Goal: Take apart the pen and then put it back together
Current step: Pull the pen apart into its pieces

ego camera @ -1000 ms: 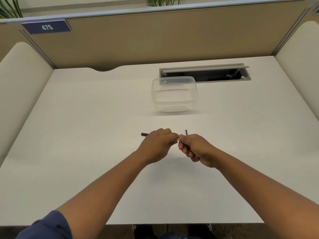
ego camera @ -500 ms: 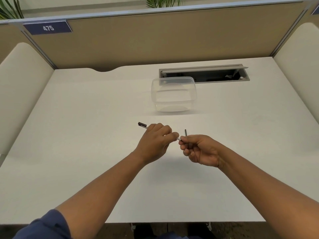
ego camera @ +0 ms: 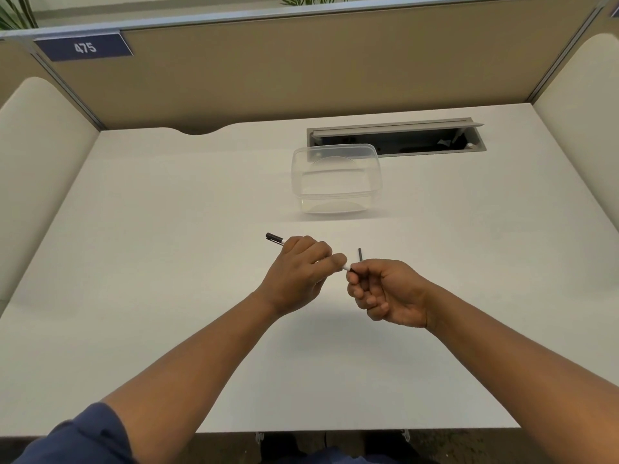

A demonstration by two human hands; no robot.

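Note:
My left hand is closed around a slim pen with a white barrel and a black end that sticks out to the upper left. The barrel's other end shows white beside my left forefinger, right at my right hand. My right hand pinches a small dark part at that tip, and a thin dark stick stands up out of its fingers. Both hands hover above the white desk. How the hidden middle of the pen looks I cannot tell.
An empty clear plastic container stands on the desk behind my hands. Behind it is an open cable slot in the desk. Beige partition walls close off the back and both sides. The desk's front edge is near my elbows.
My left hand has drawn back to the left and upward, so more of the pen's black end shows. My right hand has shifted slightly right and down.

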